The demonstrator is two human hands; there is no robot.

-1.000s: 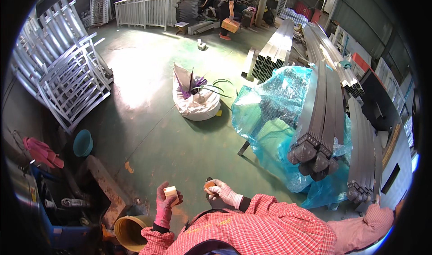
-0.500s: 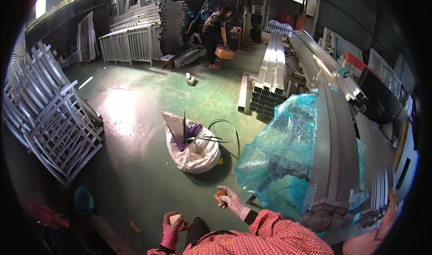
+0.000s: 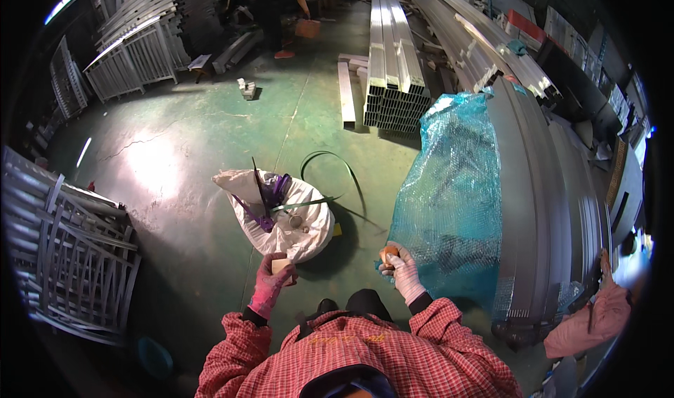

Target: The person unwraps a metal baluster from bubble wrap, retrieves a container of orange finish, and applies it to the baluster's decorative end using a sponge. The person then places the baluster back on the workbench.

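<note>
My left hand point(image 3: 267, 290), in a pink glove, is closed around a small pale, cream-coloured block point(image 3: 281, 265). It appears just at the near edge of a white woven sack point(image 3: 317, 215), and I cannot tell whether they touch. My right hand point(image 3: 407, 277), in a whitish-pink glove, grips a small orange-brown piece point(image 3: 387, 253) whose kind I cannot make out. Right of that hand spreads blue bubble wrap point(image 3: 449, 208). Purple straps point(image 3: 276, 189) lie on the slumped sack, and a dark green band point(image 3: 351, 171) loops out over the floor.
Long metal profiles point(image 3: 397, 54) are stacked ahead. More profiles point(image 3: 526, 208) run along the right, where another person's pink sleeve point(image 3: 581, 328) shows. Metal frames point(image 3: 74, 257) lean at left, with a teal basin point(image 3: 154, 356) nearer. Far off, a person point(image 3: 270, 12) holds an orange box point(image 3: 307, 29).
The view has tilted down and turned right. Both hands have come up and forward, still holding their pieces; the left now appears against the sack's near edge. The far person still holds the box.
</note>
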